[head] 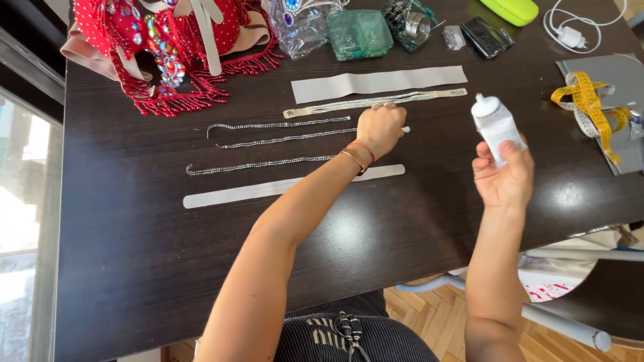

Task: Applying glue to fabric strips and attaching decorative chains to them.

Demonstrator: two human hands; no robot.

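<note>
Rhinestone chains [275, 142] lie in rows on the dark table [134, 255], left of a pale strip [379, 84]. Left hand [381, 129] is fisted, knuckles down on the chains beside a beaded band [376, 102], gripping something small I cannot identify. Right hand [503, 179] holds a white glue bottle [495, 125] upright above the table. Gluing well likely means pinning the chain flat and squeezing sparingly.

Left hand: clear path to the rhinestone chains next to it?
Probably yes. The left hand rests closed on the table beside the rhinestone chains; nothing lies between, though it seems to grip a small white item.
</note>
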